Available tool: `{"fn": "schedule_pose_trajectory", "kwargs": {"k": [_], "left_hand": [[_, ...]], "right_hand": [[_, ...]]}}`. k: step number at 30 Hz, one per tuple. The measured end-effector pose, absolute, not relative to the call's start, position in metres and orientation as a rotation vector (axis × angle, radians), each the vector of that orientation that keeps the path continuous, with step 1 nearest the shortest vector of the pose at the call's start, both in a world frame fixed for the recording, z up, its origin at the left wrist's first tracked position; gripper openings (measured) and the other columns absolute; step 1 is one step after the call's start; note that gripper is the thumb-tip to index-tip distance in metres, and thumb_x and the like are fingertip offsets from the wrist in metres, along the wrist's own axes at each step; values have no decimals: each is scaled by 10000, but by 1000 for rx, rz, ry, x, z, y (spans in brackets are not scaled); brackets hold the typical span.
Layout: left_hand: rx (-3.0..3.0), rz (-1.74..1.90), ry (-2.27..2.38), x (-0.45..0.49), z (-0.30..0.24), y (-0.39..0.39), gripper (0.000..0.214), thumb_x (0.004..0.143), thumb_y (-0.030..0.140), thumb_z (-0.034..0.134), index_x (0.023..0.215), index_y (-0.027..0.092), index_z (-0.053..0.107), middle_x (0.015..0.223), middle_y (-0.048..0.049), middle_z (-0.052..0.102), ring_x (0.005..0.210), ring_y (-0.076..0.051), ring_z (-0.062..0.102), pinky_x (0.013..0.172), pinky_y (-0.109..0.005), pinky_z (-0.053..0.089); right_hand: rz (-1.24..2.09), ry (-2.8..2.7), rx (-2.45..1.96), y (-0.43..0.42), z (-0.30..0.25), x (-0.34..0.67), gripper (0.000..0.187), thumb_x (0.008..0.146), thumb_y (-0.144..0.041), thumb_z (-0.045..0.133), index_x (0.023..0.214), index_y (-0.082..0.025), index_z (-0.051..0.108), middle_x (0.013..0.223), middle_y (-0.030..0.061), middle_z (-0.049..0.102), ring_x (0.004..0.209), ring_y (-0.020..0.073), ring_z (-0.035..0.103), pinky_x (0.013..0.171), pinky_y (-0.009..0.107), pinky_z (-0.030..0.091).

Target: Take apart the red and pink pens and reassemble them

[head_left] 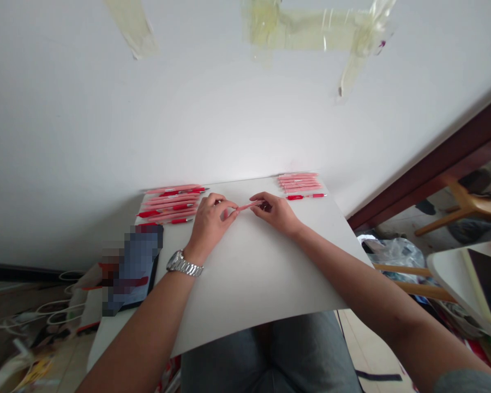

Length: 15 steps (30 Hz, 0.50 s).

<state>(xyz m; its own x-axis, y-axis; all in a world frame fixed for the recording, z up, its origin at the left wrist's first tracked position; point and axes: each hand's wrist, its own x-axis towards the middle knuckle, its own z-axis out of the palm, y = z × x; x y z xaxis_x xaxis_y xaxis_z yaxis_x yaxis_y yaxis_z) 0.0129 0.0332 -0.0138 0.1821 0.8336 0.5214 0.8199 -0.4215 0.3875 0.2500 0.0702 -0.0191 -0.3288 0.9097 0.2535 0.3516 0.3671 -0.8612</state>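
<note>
A slim pink pen (247, 206) is held level between my two hands above the white table (249, 273). My left hand (213, 221), with a silver watch on its wrist, pinches the pen's left end. At the other end, the fingers of my right hand (275, 212) are closed around it. To the left lies a pile of pink and red pens (172, 203), close to my left hand. Beyond my right hand, a neat row of pink pens (298, 182) lies near the wall, with a red pen (306, 196) just in front of it.
A partly blurred-out phone or tablet (137, 267) lies at the table's left edge. Behind the table rises a white wall (229, 120) with yellowed tape. Cables (45, 316) are on the floor at left; a white stool-like surface (454, 273) stands at right.
</note>
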Motion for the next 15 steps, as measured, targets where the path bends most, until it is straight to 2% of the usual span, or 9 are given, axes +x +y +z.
{"fn": "schedule_pose_trajectory", "kwargs": {"k": [9, 15], "left_hand": [[2365, 1151, 1739, 8, -18, 37, 82, 960, 295, 742, 1022, 268, 789, 1070, -67, 625, 1055, -283, 607, 1008, -482, 510], [2382, 1132, 1724, 7, -20, 38, 94, 959, 299, 743, 1035, 273, 792, 1071, -64, 625, 1020, -271, 609, 995, -482, 511]], "right_hand": [[1071, -1676, -1070, 78, -24, 252, 362, 901, -430, 753, 1202, -232, 717, 988, 46, 808, 895, 195, 755, 920, 382, 617], [1074, -1670, -1073, 80, -26, 252, 316, 911, -415, 745, 1167, -230, 723, 1001, 52, 816, 917, 203, 769, 937, 396, 620]]}}
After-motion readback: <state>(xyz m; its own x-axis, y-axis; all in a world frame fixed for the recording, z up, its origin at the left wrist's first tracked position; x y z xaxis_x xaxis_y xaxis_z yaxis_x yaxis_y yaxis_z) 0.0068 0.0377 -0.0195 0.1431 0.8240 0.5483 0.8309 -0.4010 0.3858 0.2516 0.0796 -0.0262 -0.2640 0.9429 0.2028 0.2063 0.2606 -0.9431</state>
